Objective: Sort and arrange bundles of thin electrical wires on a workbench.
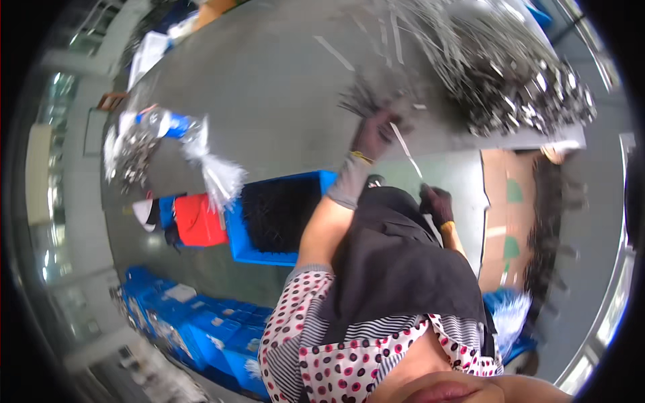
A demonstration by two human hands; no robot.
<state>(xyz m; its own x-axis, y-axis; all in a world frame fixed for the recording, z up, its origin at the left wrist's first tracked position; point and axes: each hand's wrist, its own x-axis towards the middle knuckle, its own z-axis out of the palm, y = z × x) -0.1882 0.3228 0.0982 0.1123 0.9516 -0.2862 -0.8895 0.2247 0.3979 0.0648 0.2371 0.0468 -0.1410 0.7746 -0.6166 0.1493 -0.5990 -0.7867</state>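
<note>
My left hand, in a greyish glove, reaches over the grey table. Its fingers are blurred but look closed around a fan of thin dark strips. A narrow pale strip slants from beside this hand down to my right hand. That hand wears a dark glove and is closed at the strip's lower end, close to my black apron. Several loose pale strips lie on the table beyond my left hand. To the right spreads a large heap of shiny grey strips.
Left of me stands a blue crate of thin black pieces, with a red container beside it. Clear-wrapped bundles hang over the table's left side. Blue bins line the lower left. Cardboard is at the right.
</note>
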